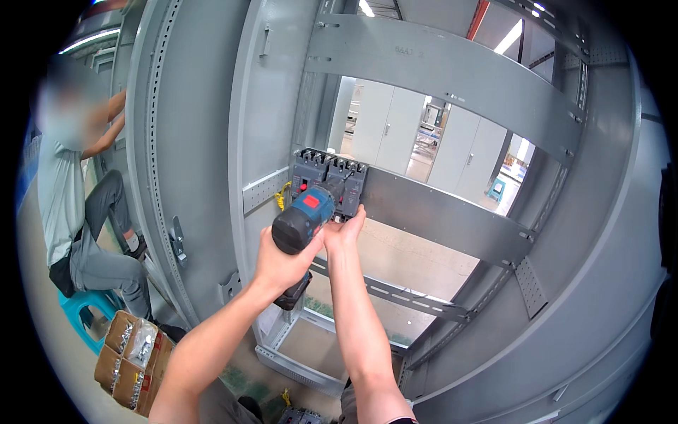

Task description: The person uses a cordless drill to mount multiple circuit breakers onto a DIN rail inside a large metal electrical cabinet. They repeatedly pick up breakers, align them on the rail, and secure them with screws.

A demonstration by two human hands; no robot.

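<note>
Far to the left of my blue-and-black drill (311, 208), a co-worker (60, 191) sits on a teal stool (79, 305), arms raised. Low on that side of the drill are open cardboard boxes (106, 364), their sections holding small silvery metal parts (126, 336); a clear plastic bag (145, 344) of similar pieces lies among them. Just left of the drill's body, yellow wires (282, 197) hang. My left hand (279, 261) is wrapped round the drill's handle, closed on it. Beyond the drill — partly hidden by it — dark grey circuit breakers (352, 194) stand in a row at the left end of a grey crossbar (431, 205), inside the open cabinet frame. I can't see the drill's tip. Just right of the drill, my right hand (344, 232) is raised under the breakers, fingers up by their lower edge; whether it grips anything I cannot tell. It sits close beside my left.
</note>
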